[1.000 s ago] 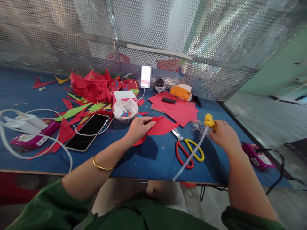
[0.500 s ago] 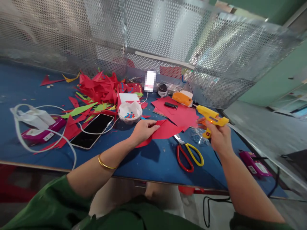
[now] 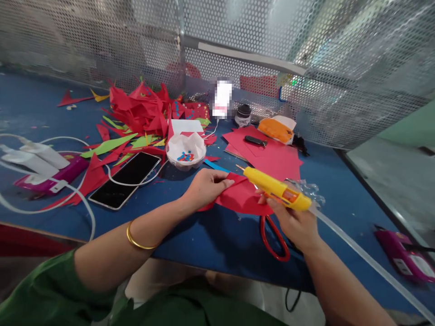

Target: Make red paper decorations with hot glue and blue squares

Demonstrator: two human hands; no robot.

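My left hand [image 3: 208, 188] pinches the edge of a folded red paper piece [image 3: 243, 197] between thumb and fingers, above the blue table. My right hand [image 3: 295, 222] is closed around a yellow glue gun [image 3: 277, 186] with a long glue stick out of its back end. The gun's nozzle points left, just above the red paper's upper edge. Beneath my right hand, the scissors' red handle [image 3: 274, 239] shows; the rest of the scissors is mostly hidden. A blue strip [image 3: 215, 166] lies just beyond my left hand.
A white bowl [image 3: 186, 149] holds small blue and red bits. Phone [image 3: 125, 181], cables and purple power strip [image 3: 79, 167] lie left. Red scraps [image 3: 139, 111] pile up behind. Red sheets [image 3: 272, 156] and an orange packet [image 3: 276, 130] are back right, before a perforated screen [image 3: 238, 40].
My right hand has brought the glue gun left and turned it so the nozzle is near the red paper. The view has shifted, and the scissors are now largely covered.
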